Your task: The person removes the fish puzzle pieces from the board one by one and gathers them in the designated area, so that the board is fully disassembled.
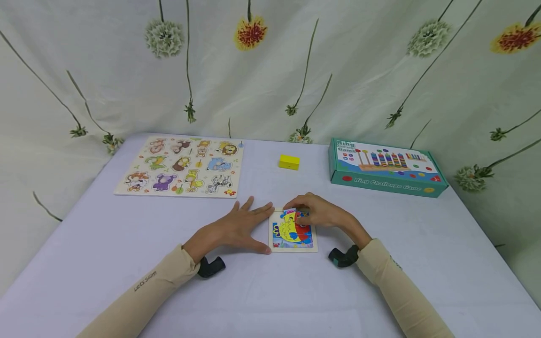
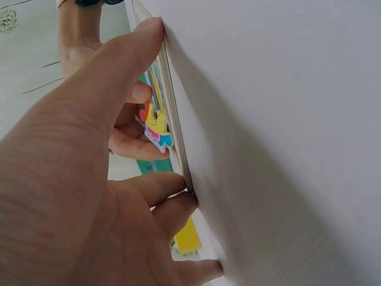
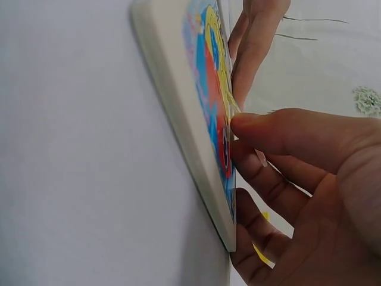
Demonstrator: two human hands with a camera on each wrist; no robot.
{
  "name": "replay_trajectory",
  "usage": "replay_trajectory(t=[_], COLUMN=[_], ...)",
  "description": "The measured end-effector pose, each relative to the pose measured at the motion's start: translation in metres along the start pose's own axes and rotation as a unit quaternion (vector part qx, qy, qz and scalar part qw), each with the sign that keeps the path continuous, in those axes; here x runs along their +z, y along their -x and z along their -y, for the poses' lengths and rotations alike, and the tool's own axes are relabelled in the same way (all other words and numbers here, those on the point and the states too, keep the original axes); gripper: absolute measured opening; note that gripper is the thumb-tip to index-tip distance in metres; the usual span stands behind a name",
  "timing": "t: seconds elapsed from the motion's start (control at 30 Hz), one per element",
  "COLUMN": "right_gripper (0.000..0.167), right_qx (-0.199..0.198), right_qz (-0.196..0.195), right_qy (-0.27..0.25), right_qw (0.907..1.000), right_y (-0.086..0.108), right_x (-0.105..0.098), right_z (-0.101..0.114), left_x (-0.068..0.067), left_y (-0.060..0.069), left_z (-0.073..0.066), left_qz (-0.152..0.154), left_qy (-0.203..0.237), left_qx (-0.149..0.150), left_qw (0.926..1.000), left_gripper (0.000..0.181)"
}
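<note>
Puzzle (image 1: 293, 249), flat, square and pale-rimmed, is placed on smooth cloth (image 1: 270, 295). At its nine o'clock, the edge is touched by the spread left hand (image 1: 243, 225); toward one o'clock, a thin, lobed piece (image 2: 156, 124) is pinched by the right hand (image 1: 319, 210), its outline partly covered.

We are viewing a white-covered desk (image 1: 253, 300), an animal board (image 1: 196, 164) lying left, yellow block (image 1: 289, 162), green game box (image 1: 386, 167) right, small puzzle (image 1: 290, 232) nearer us.
</note>
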State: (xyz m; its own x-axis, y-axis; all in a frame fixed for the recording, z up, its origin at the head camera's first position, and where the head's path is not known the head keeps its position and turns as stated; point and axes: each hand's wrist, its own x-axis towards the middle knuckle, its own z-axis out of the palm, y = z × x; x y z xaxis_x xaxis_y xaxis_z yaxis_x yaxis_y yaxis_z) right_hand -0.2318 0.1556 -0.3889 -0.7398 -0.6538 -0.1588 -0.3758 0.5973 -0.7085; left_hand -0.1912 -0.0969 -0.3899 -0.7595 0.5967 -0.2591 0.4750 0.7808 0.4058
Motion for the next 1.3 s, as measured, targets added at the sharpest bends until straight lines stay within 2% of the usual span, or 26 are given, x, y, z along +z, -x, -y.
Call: replay_trajectory(t=[0.23,0.43,0.57,0.83,1.0,1.3], right_gripper=[0.041,0.038,0.033,0.034,0.035,0.036], right_qx=[0.023,0.020,0.013,0.000,-0.008,0.029], right_qz=[-0.009,-0.021,-0.025,-0.042,-0.076,-0.113], right_qy=[-0.033,-0.075,-0.085,-0.057,-0.036,-0.016], right_qw=[0.9992,0.9968,0.9960,0.9975,0.9965,0.9931], right_y=[0.001,0.002,0.001,0.008,0.022,0.049], right_x=[-0.003,-0.006,-0.007,-0.015,-0.027,-0.042], right_z=[-0.002,-0.003,-0.005,-0.006,-0.007,-0.021], left_x=[0.000,-0.001,0.000,0.001,0.004,0.002], left_y=[0.000,0.000,0.000,-0.001,-0.002,0.001], left_z=[0.001,0.000,0.001,0.000,-0.002,-0.003], left_qz=[-0.001,0.003,0.002,0.003,0.005,-0.006], left_qy=[-0.001,0.000,-0.001,-0.003,-0.001,-0.006], left_qx=[0.001,-0.009,-0.008,-0.007,-0.006,-0.014], left_qw=[1.0000,1.0000,1.0000,1.0000,1.0000,0.9999], left_gripper=[0.099,0.100,0.099,0.098,0.099,0.098])
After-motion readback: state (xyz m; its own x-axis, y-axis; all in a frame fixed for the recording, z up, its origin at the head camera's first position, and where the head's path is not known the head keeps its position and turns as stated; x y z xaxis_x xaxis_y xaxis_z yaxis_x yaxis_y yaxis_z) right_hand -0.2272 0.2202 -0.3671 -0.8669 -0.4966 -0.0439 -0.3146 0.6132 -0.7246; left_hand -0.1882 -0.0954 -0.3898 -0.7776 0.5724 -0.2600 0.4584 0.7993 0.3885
